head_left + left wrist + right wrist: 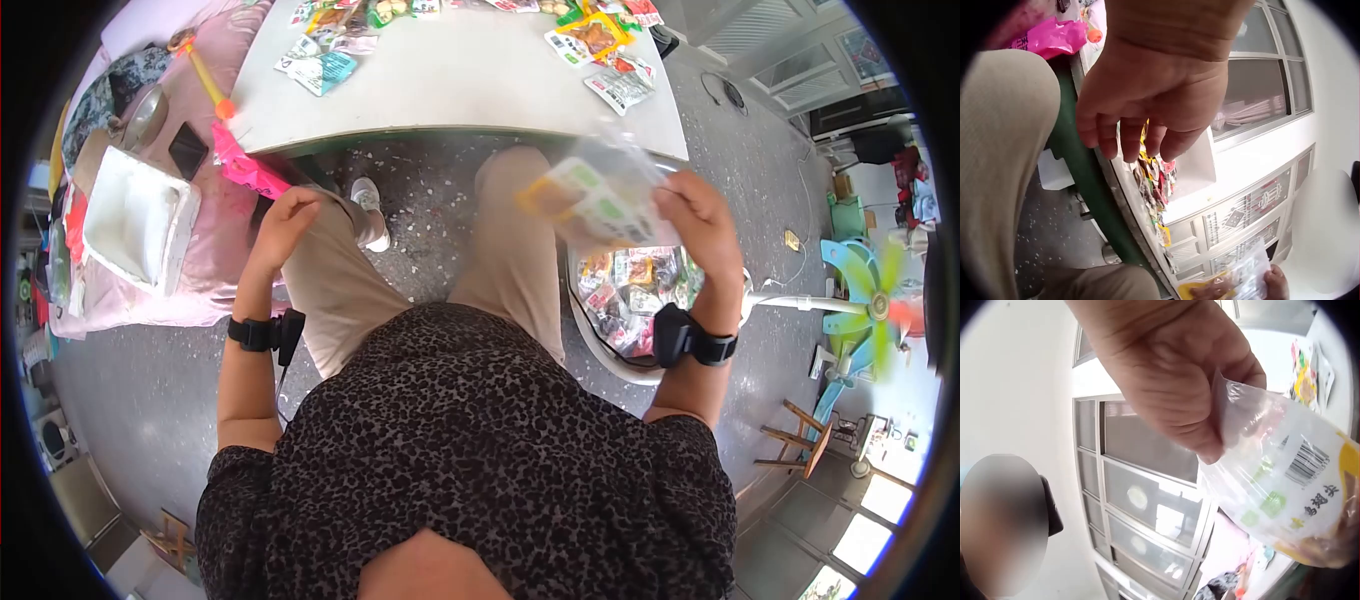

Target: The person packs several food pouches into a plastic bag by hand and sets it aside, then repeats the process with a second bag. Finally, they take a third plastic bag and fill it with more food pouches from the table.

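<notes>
My right hand (705, 220) pinches the edge of a see-through snack bag (598, 205), which hangs over the right thigh, slightly blurred. In the right wrist view the bag (1297, 481) has a yellow border, green marks, a barcode and brownish food inside; the thumb presses its top corner. My left hand (287, 228) hovers by the left knee with its fingers loosely bent and nothing held. Below the right hand, a bin (625, 370) full of packaged snacks (640, 285) stands on the floor.
A white table (450, 75) is in front, with snack packets (318, 65) at its left and more packets (622, 80) at its right. On the pink-covered bed lie a white foam box (140, 225), a phone (188, 150) and a pink bag (245, 170). A fan (878, 305) stands right.
</notes>
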A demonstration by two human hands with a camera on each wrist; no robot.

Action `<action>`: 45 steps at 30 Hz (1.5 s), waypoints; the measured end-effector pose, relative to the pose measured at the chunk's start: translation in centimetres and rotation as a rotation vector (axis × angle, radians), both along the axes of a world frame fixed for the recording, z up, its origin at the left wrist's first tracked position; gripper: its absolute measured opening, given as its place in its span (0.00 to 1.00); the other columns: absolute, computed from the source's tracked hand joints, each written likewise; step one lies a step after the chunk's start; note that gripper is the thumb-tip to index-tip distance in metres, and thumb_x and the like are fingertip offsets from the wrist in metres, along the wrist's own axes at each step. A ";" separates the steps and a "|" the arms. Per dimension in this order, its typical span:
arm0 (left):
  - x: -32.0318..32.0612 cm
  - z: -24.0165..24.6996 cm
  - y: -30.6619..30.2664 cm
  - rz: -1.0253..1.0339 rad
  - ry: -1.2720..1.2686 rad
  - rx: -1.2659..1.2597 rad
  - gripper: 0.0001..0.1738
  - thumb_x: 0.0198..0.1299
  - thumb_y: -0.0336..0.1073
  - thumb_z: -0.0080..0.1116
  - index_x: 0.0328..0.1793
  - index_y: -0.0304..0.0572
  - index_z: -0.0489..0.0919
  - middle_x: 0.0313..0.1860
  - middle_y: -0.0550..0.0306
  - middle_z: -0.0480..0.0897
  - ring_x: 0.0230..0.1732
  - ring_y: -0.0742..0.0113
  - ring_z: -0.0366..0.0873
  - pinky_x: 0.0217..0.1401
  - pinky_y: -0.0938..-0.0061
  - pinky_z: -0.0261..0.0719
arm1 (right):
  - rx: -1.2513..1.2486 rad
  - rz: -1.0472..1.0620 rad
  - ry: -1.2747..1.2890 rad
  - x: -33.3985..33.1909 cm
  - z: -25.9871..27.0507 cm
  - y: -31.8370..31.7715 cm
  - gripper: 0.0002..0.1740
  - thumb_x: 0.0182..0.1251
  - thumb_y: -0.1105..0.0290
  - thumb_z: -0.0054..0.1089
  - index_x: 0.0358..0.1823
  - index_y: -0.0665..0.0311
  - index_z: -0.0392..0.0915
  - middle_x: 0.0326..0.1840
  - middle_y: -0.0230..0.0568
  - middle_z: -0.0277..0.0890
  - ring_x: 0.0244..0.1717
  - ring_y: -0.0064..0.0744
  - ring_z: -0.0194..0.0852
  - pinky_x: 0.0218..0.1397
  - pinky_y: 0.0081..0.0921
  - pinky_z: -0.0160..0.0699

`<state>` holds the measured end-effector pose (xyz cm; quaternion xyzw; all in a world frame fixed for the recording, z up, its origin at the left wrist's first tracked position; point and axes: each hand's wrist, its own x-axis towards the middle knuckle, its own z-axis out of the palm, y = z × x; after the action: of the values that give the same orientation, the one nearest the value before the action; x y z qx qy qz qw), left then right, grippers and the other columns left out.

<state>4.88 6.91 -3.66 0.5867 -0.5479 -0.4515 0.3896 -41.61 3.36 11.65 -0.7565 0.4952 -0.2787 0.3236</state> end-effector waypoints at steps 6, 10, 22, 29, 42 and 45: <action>2.0 -3.2 0.2 0.029 -0.754 -0.400 0.08 0.44 0.29 0.53 0.34 0.39 0.73 0.37 0.53 0.75 0.41 0.60 0.71 0.44 0.71 0.67 | 0.142 -0.349 0.177 -10.1 -8.6 0.2 0.06 0.55 0.70 0.49 0.28 0.66 0.70 0.22 0.36 0.68 0.25 0.24 0.65 0.31 0.21 0.64; 0.7 -3.0 0.2 0.064 -0.927 -0.424 0.08 0.42 0.30 0.54 0.33 0.41 0.74 0.39 0.56 0.75 0.46 0.58 0.69 0.49 0.67 0.63 | 0.146 -0.481 0.359 -13.0 -15.6 2.0 0.09 0.53 0.67 0.49 0.28 0.67 0.70 0.25 0.48 0.70 0.28 0.39 0.70 0.33 0.29 0.66; 0.1 -3.3 0.2 0.076 -1.074 -0.397 0.08 0.43 0.32 0.53 0.33 0.44 0.74 0.43 0.59 0.74 0.51 0.58 0.66 0.53 0.65 0.59 | 0.346 -0.793 0.491 -22.4 -28.9 10.6 0.10 0.50 0.66 0.48 0.26 0.67 0.71 0.27 0.52 0.73 0.30 0.49 0.71 0.33 0.36 0.69; -0.3 -3.4 0.0 0.093 -1.101 -0.391 0.08 0.43 0.33 0.53 0.32 0.44 0.74 0.43 0.59 0.74 0.51 0.59 0.66 0.53 0.65 0.59 | 0.240 -0.858 0.786 -21.6 -28.8 9.2 0.11 0.57 0.65 0.41 0.31 0.66 0.69 0.28 0.56 0.72 0.32 0.56 0.70 0.35 0.44 0.69; 0.4 -3.6 0.6 0.170 -1.034 -0.478 0.07 0.39 0.32 0.54 0.29 0.45 0.74 0.39 0.60 0.74 0.47 0.60 0.68 0.49 0.66 0.61 | -0.017 -0.363 0.157 -4.1 -26.3 -1.5 0.10 0.54 0.69 0.47 0.34 0.66 0.71 0.31 0.53 0.72 0.36 0.50 0.70 0.39 0.33 0.69; 0.7 -3.4 0.6 0.183 -1.011 -0.462 0.07 0.38 0.32 0.54 0.27 0.46 0.74 0.37 0.60 0.75 0.45 0.60 0.68 0.46 0.64 0.62 | -0.197 -0.297 0.001 1.7 -20.4 -3.9 0.08 0.54 0.73 0.49 0.34 0.70 0.71 0.31 0.48 0.72 0.33 0.41 0.70 0.37 0.28 0.68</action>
<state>5.56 7.56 -7.07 0.6747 -0.6977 0.0531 0.2347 -39.90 -0.54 -8.77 -0.7031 0.5720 -0.3703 0.2032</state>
